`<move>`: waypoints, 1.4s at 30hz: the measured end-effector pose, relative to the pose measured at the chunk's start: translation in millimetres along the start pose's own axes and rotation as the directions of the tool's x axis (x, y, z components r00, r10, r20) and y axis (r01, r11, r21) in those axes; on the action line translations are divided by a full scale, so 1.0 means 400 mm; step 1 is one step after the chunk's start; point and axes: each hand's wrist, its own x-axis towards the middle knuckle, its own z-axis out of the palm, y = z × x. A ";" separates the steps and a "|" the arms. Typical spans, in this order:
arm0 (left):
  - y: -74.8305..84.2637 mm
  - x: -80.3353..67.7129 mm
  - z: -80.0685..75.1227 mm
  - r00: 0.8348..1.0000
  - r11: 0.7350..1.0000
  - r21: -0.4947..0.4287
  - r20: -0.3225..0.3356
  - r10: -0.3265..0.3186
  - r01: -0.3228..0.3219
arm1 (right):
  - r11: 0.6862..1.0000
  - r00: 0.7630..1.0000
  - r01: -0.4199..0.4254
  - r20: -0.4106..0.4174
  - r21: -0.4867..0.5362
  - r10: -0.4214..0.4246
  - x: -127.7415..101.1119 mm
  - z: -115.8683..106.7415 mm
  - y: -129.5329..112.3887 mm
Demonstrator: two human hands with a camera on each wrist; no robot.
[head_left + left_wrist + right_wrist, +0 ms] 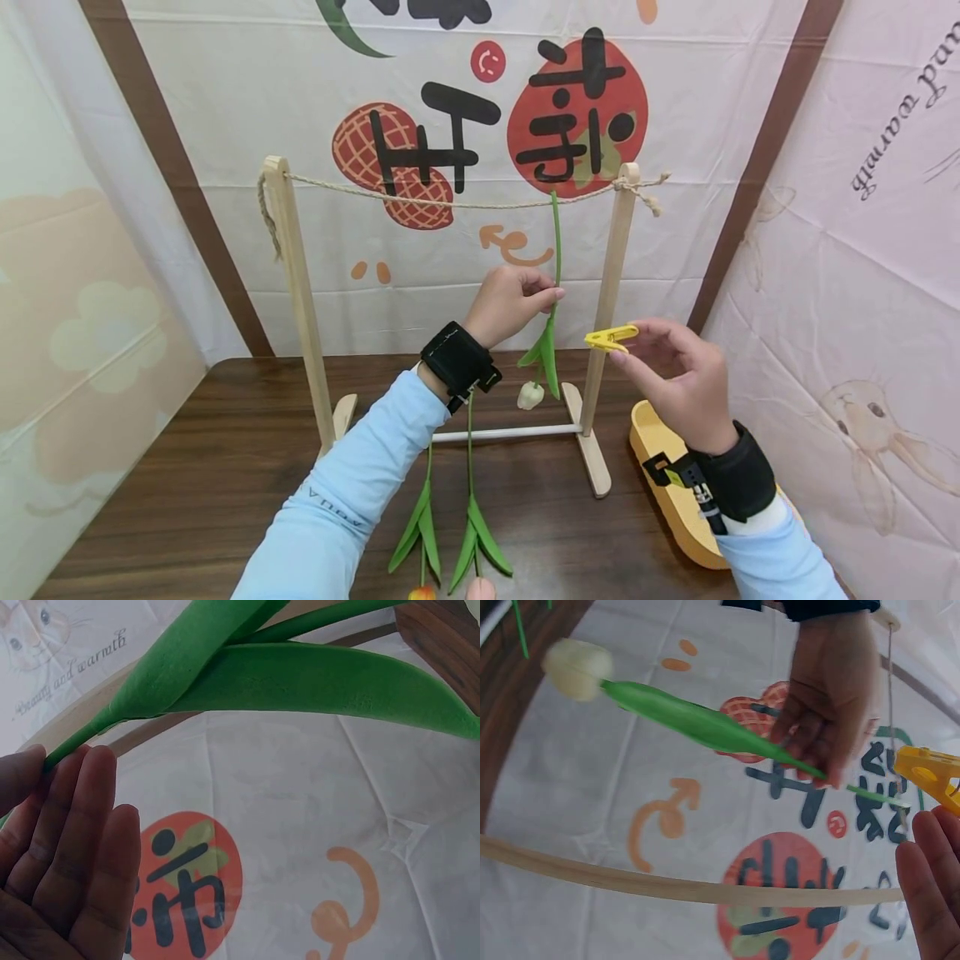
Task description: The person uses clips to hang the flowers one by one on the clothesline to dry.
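Note:
A wooden rack (pixel 302 283) with a rope (pixel 450 200) strung between its posts stands on the brown table (pixel 172 483). A white artificial tulip (pixel 531 394) hangs head down, its green stem (pixel 557 250) reaching up to the rope. My left hand (pixel 513 302) pinches that stem at mid height; its fingers (pixel 82 840) touch the stem (pixel 82 739) in the left wrist view. My right hand (pixel 678 375) pinches a yellow clothespin (pixel 611 337) just right of the right post, seen also as the clothespin (pixel 930 774) in the right wrist view.
Two more tulips with green leaves (pixel 450 533) lie on the table near the front edge. A yellow tray (pixel 663 483) sits at the right, under my right wrist. Printed cloth backdrops (pixel 862 208) close in the back and sides.

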 end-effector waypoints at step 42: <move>0.008 0.005 -0.001 0.999 1.000 -0.012 0.033 -0.022 0.023 | 0.940 0.997 0.081 0.013 -0.332 -0.081 0.354 0.033 -0.077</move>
